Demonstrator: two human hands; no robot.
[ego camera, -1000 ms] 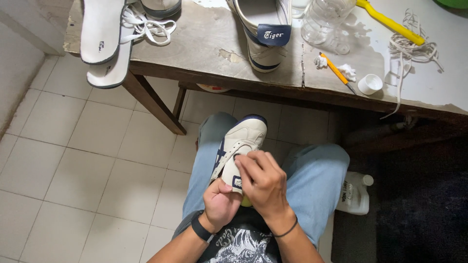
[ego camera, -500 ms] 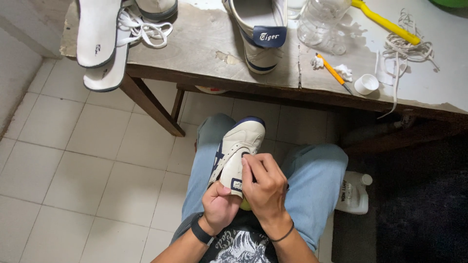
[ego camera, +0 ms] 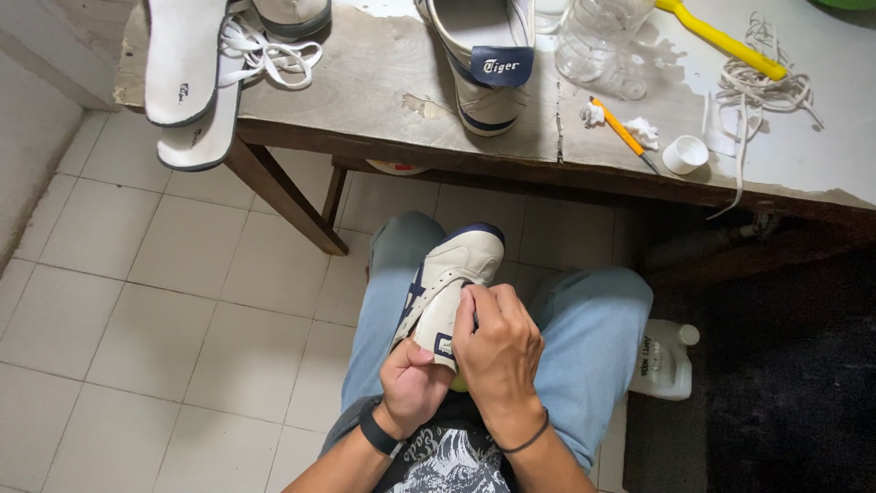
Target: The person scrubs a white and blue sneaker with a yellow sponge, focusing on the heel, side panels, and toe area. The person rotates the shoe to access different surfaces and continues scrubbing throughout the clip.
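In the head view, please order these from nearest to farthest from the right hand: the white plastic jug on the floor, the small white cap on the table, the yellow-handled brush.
1. White plastic jug, on the floor, right of the right hand.
2. Small white cap, near the table's front edge.
3. Yellow-handled brush, far back on the table.

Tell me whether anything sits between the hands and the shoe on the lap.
Nothing visible does. The left hand grips the heel end of the white shoe from below, and the right hand lies directly on its side, fingertips touching it.
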